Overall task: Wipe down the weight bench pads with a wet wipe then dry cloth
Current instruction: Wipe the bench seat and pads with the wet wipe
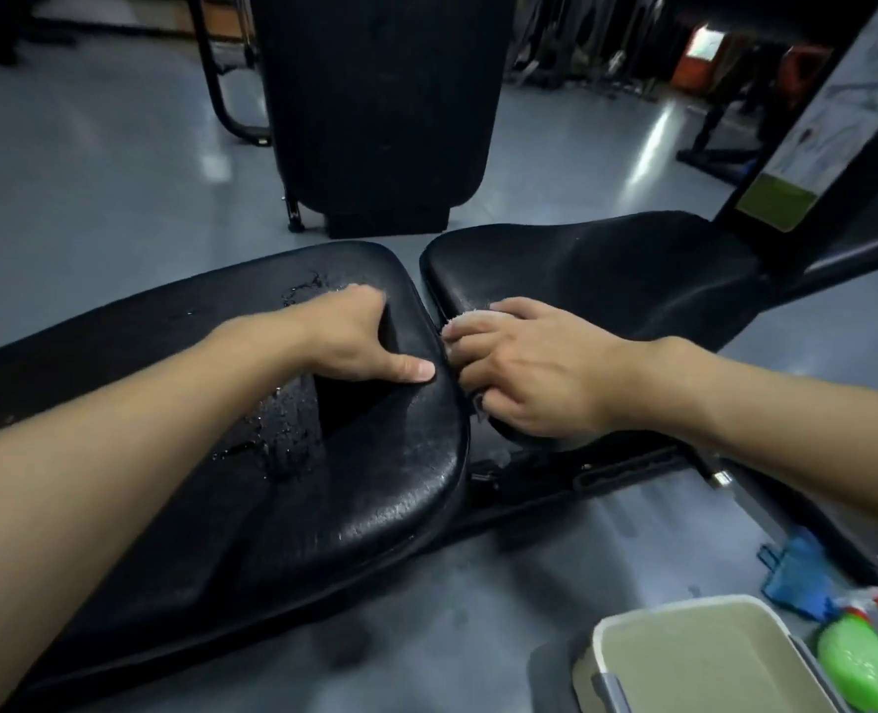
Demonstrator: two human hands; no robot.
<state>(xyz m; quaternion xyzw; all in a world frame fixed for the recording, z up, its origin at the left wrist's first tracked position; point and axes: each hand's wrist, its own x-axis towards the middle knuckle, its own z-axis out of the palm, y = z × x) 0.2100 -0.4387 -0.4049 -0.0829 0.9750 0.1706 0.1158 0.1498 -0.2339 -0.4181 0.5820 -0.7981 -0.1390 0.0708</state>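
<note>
The grey floor (92,172) carries the bench; its long back pad (390,481) lies left, beaded with water (282,429), and the seat pad (606,270) lies right, a narrow gap between them. The left hand (354,337) braces on the back pad's end, thumb spread wide from the fingers, holding nothing; the right hand (534,373) curls its fingers (478,331) over a pale cloth (470,321), pressing it on the seat pad's edge by the gap; whether it is wipe or dry cloth I cannot tell. It looks soft, light and limp, best bunched under the palm; the wet vinyl is likely slick. A tub (704,661), a blue rag (797,573) and a green bottle (858,666) sit on the floor nearby.
</note>
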